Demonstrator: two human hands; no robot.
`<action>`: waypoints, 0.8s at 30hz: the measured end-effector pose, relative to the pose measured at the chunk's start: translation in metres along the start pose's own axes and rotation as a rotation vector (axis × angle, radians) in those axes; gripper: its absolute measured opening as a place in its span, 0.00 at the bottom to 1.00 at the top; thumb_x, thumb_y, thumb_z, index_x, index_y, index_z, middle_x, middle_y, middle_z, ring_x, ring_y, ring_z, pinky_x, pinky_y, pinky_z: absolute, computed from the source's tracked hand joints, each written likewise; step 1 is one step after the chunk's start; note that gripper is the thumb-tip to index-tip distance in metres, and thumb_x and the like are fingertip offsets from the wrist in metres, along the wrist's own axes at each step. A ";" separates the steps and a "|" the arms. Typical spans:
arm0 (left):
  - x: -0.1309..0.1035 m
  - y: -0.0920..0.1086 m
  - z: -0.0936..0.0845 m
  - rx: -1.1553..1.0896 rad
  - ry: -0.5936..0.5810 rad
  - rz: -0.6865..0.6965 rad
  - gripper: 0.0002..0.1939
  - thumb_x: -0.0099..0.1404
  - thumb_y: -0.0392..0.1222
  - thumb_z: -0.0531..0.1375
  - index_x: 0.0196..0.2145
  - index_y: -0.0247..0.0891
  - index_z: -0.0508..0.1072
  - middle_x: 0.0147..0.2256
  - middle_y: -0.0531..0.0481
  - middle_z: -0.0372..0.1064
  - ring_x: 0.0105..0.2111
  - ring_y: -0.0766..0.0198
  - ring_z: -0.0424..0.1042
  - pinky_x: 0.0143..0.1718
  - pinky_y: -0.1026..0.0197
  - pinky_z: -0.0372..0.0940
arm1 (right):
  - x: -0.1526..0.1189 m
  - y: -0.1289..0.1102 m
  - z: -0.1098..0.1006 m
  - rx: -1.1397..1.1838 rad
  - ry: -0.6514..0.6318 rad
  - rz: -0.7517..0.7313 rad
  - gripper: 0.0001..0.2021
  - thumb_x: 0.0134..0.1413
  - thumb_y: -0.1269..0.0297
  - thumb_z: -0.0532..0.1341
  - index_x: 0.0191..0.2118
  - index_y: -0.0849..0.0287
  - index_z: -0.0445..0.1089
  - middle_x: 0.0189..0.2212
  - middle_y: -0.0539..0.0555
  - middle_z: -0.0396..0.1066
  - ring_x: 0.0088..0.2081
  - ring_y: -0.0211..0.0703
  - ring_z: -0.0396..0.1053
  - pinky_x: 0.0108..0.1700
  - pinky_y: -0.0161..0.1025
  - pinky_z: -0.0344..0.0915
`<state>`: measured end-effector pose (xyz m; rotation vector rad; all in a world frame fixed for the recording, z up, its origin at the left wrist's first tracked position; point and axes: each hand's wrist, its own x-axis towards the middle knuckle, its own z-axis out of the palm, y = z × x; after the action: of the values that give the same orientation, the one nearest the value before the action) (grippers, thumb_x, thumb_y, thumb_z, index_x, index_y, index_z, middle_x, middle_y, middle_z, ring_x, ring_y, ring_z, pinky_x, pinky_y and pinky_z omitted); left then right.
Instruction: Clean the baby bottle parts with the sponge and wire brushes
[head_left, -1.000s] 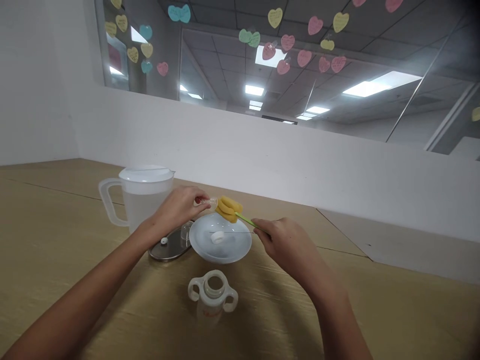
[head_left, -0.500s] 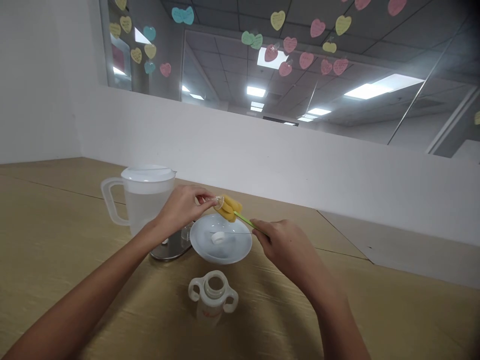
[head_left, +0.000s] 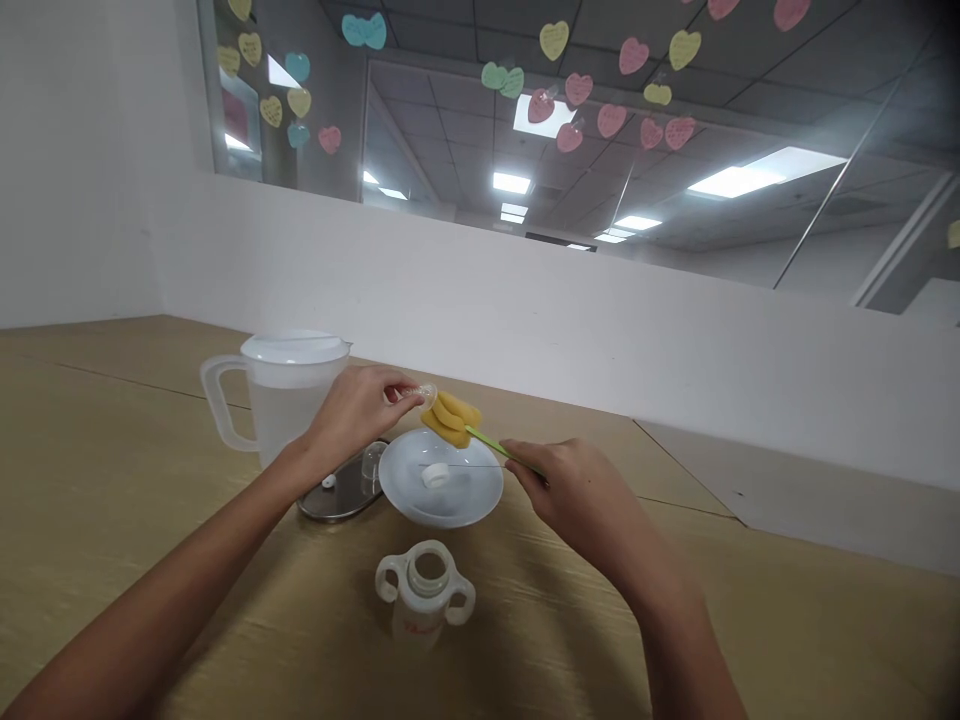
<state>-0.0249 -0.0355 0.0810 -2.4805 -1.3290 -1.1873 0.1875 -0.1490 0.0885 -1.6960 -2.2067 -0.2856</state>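
Note:
My left hand pinches a clear bottle nipple by its narrow end, the wide rim facing right. Against that rim, or just beside it, is the yellow head of a sponge brush; I cannot tell whether it reaches inside. The fingers of my right hand are closed around the brush's thin green handle. Both hands are above a white bowl in which a white bottle ring lies. Nearer to me stands an uncapped baby bottle with two side handles.
At the left stands a lidded translucent pitcher, partly behind my left arm. In front of it is an oval metal tray with a clear cap and a small white piece. A white wall rises behind the table.
My left hand has drawn the nipple slightly left and up, so more of the yellow sponge shows. My right hand has barely moved.

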 end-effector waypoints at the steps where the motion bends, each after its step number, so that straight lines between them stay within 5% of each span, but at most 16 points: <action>1: 0.001 -0.002 0.001 0.018 -0.003 -0.001 0.16 0.60 0.49 0.54 0.34 0.38 0.77 0.32 0.49 0.76 0.31 0.61 0.71 0.32 0.63 0.60 | -0.001 0.000 -0.001 0.006 0.004 -0.008 0.11 0.57 0.70 0.52 0.27 0.58 0.67 0.16 0.47 0.63 0.18 0.33 0.45 0.23 0.34 0.42; 8: 0.006 -0.016 -0.003 0.117 -0.069 -0.041 0.18 0.59 0.52 0.53 0.33 0.38 0.77 0.30 0.47 0.75 0.30 0.60 0.71 0.29 0.64 0.59 | -0.007 -0.001 -0.007 0.053 0.028 -0.042 0.11 0.57 0.70 0.52 0.30 0.56 0.70 0.16 0.46 0.63 0.18 0.32 0.49 0.23 0.33 0.45; 13: 0.006 -0.034 -0.011 0.330 -0.433 -0.151 0.18 0.56 0.53 0.56 0.21 0.37 0.74 0.23 0.45 0.72 0.24 0.58 0.69 0.25 0.62 0.57 | -0.005 0.010 -0.005 0.032 0.034 0.023 0.11 0.57 0.69 0.52 0.30 0.57 0.71 0.17 0.48 0.65 0.19 0.33 0.55 0.22 0.33 0.46; 19: 0.000 -0.055 0.019 0.411 -0.710 -0.241 0.12 0.41 0.37 0.65 0.10 0.34 0.66 0.18 0.42 0.68 0.23 0.51 0.70 0.28 0.54 0.62 | -0.006 0.014 -0.004 0.043 0.035 0.039 0.11 0.57 0.68 0.52 0.34 0.56 0.73 0.17 0.48 0.65 0.18 0.34 0.56 0.22 0.33 0.47; 24: -0.003 -0.072 0.046 0.365 -0.745 -0.283 0.11 0.37 0.30 0.65 0.08 0.34 0.65 0.17 0.40 0.68 0.24 0.47 0.72 0.30 0.51 0.64 | -0.006 0.012 -0.005 0.040 0.018 0.042 0.11 0.57 0.69 0.53 0.33 0.56 0.73 0.15 0.47 0.63 0.17 0.34 0.53 0.21 0.33 0.46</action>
<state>-0.0517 0.0263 0.0278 -2.5816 -1.8837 0.0376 0.2014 -0.1530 0.0900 -1.7102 -2.1465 -0.2440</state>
